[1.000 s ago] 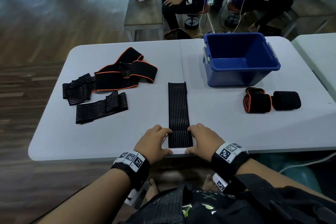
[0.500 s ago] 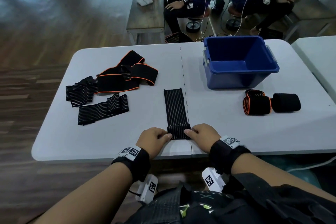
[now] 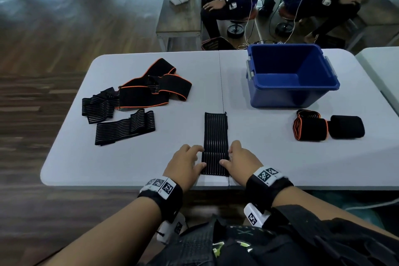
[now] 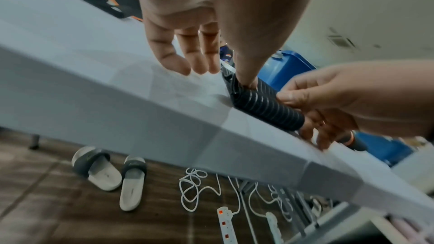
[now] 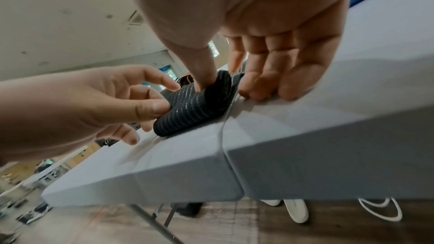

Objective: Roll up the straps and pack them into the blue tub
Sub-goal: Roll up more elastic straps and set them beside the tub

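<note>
A black striped strap lies flat across the table's middle seam, its near end turned into a small roll by the front edge. My left hand holds the roll's left end, with the thumb pressing on top. The roll's right end is pinched by my right hand. The blue tub stands at the far right and looks empty. Two rolled straps lie in front of it, one orange-edged and one plain black.
Loose straps lie on the left half of the white table: an orange-trimmed one and two striped ones. People sit at a bench beyond the table. Slippers and cables lie on the floor below.
The strap's near end has been turned over into a small roll. Both hands have shifted from its end corners to the roll's two sides.
</note>
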A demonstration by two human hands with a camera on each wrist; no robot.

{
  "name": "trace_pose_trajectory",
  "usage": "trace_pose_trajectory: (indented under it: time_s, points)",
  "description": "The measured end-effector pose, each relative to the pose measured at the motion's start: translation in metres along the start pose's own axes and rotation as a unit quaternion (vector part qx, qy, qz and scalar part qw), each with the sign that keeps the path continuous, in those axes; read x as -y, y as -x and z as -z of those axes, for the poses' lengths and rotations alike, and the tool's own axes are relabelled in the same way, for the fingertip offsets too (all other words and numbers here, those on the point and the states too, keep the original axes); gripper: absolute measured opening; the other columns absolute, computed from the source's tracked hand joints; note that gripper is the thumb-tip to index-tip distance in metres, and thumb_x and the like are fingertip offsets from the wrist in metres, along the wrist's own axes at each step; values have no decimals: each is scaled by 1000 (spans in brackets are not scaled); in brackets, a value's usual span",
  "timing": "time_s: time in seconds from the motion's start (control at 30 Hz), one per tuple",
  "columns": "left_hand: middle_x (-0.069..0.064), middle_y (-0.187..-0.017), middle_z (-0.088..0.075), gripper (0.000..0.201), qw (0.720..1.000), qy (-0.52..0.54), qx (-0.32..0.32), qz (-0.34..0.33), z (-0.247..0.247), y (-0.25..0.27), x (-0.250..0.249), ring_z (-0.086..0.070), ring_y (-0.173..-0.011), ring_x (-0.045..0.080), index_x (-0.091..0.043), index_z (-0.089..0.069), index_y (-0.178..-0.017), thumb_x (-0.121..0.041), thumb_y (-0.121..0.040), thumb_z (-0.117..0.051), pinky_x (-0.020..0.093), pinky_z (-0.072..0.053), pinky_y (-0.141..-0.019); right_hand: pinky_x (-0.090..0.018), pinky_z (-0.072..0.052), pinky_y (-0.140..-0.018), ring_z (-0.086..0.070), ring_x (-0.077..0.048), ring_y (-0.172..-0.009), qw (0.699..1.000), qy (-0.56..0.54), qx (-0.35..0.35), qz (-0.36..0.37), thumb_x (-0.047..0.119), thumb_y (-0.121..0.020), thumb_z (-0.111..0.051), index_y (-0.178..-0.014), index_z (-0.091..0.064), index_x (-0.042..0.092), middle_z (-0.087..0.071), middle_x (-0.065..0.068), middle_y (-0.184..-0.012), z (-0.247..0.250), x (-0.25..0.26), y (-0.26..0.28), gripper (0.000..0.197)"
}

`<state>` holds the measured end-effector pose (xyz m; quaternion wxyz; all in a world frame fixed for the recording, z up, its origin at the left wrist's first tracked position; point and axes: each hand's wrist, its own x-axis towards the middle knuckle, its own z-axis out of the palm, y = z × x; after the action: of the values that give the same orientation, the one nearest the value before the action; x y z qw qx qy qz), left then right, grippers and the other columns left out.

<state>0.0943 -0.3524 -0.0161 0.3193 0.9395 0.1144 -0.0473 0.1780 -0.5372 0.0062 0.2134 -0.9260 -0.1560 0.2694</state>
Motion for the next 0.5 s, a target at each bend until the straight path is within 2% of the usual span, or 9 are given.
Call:
trace_pose_trajectory:
  time_s: [0.07,0.17,0.27,0.33,0.4,0.5]
  points:
    - [-4,-110,-54,39,999,-37,15,-23,-1,0,0,-55,-106,17,-32,-57,-133,-38,-95,-64,35,-49,-93,-36,-51,-77,-62,-21,-87,999,22,-13,32,38,-97,-57,-116,-42,19,-63,-3,-101,-1,-1,2,31]
    - [2,-120,-54,49,984,-155,55,-62,2,0,-2,-50,-112,24,-27,-50,-144,-46,-99,-54,37,-48,-93,-34,-48,-88,-62,-24,-104,997,65,-14,50,36,-99,-55,-130,-48,17,-63,-5,-119,-4,-3,6,37]
    - [3,-127,-51,73,958,-250,107,-91,6,1,-1,-48,-115,26,-26,-37,-152,-61,-92,-56,38,-47,-90,-34,-47,-97,-56,-22,-115,995,69,18,75,44,-89,-66,-139,-45,19,-56,-3,-128,-3,-11,11,59]
    - [2,-128,-49,85,948,-273,138,-92,7,1,3,-47,-115,25,-28,-27,-156,-63,-86,-62,38,-47,-92,-35,-45,-102,-51,-23,-122,990,99,43,94,40,-85,-71,-147,-37,19,-49,-3,-133,-2,-16,13,73]
    - [2,-126,-49,81,956,-249,135,-79,6,1,5,-47,-114,24,-30,-27,-156,-58,-89,-62,38,-46,-94,-33,-44,-103,-50,-24,-123,989,104,50,96,34,-89,-68,-151,-32,20,-46,-4,-136,0,-18,13,74]
    - [5,-119,-55,60,978,-160,114,-64,2,0,5,-50,-110,26,-25,-39,-153,-48,-99,-53,38,-45,-96,-31,-44,-97,-55,-23,-115,995,50,46,74,36,-95,-60,-148,-42,22,-52,-4,-126,4,-16,10,58]
